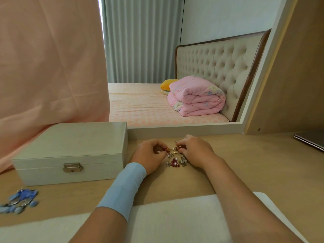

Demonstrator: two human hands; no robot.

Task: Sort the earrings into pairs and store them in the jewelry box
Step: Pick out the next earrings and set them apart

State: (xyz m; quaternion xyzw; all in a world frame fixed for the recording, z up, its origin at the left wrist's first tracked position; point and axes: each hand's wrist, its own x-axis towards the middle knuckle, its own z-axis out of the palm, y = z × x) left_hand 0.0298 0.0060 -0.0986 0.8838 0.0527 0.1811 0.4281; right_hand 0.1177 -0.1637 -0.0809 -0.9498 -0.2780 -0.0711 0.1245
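Pinching an earring each, left hand and right hand flanked the pile, beside the closed box.

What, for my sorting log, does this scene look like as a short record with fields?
left hand: pinches a reddish piece at the far edge of the earring pile
right hand: pinches a small piece just beyond that pile
earring pile: mixed heap on the table, between both hands
jewelry box: white, lid shut, latch toward the person, left of the pile
blue pieces: separate cluster at the table's near left
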